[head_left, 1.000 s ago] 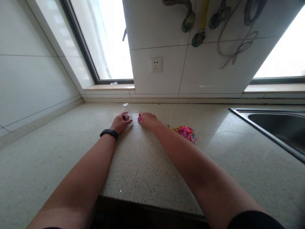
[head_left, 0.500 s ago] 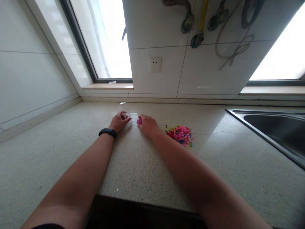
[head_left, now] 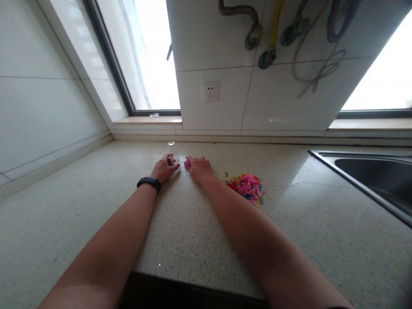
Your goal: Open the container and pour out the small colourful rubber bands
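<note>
My left hand (head_left: pixel 165 168), with a dark band at its wrist, curls around a clear, cup-like container (head_left: pixel 171 151) whose upper end shows above my fingers. Just to the right, my right hand (head_left: pixel 199 168) has its fingers closed on a small pink object (head_left: pixel 187 164), too small to tell its kind. Between both hands lies something transparent and flat-looking (head_left: pixel 182 159), partly hidden. Right of my right forearm is a pile of small, bright, mostly pink pieces (head_left: pixel 247 186), with red, yellow and blue among them.
The speckled countertop (head_left: pixel 180 240) runs back to a tiled wall with a socket (head_left: pixel 211 91). At the right a steel sink (head_left: pixel 325 162) is set into it. Valves and hoses (head_left: pixel 266 58) hang on the wall above. The counter's front edge lies below my arms.
The view has tilted slightly, so everything sits a little lower and further right. My left hand and the clear container have come slightly closer to my right hand.
</note>
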Motion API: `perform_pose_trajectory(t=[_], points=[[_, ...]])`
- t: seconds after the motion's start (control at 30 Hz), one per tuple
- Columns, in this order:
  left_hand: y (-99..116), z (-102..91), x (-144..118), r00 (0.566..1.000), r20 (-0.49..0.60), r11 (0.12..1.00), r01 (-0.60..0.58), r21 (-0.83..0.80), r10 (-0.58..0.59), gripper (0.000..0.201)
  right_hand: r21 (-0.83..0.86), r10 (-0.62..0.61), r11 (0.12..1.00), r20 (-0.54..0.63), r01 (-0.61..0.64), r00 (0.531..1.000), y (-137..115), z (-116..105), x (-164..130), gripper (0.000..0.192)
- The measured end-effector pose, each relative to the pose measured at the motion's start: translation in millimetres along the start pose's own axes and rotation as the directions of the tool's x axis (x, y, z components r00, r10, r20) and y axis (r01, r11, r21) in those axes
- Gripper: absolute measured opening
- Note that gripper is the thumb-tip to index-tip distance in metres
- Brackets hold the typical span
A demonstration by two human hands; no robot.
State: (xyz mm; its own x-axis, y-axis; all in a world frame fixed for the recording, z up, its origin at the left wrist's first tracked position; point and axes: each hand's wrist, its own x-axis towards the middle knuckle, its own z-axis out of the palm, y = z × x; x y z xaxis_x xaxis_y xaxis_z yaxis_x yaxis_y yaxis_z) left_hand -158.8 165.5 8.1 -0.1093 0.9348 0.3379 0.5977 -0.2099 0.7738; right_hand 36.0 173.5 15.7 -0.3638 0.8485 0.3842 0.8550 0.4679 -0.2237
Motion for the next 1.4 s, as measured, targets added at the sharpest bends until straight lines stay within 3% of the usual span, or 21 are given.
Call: perform_pose_trajectory(t=[0.4, 0.67, 1.13, 1.4], points=[[-15, -0.9, 6, 0.998, -0.012, 0.997, -0.063, -0.040, 0.062, 0.090, 0.031, 0.001, 1.000, -0.019, 0.000, 1.000, 4, -7, -14, 0.059], [-16, 0.0, 6, 0.998, -0.022, 0.998, -0.061, -0.033, 0.060, 0.084, 0.045, -0.110, 0.993, 0.015, 0.109, 0.994, 5, -3, -14, 0.063], [-18, 2.7, 7, 0.997, -0.037, 0.995, -0.068, -0.080, 0.065, 0.075, 0.032, -0.109, 0.994, 0.056, 0.107, 0.993, 5, -3, -13, 0.054], [-14, 2.0, 5, 0.998, -0.010, 0.992, -0.060, -0.108, 0.059, 0.086, 0.057, -0.091, 0.994, 0.033, 0.089, 0.995, 4, -5, -15, 0.061]])
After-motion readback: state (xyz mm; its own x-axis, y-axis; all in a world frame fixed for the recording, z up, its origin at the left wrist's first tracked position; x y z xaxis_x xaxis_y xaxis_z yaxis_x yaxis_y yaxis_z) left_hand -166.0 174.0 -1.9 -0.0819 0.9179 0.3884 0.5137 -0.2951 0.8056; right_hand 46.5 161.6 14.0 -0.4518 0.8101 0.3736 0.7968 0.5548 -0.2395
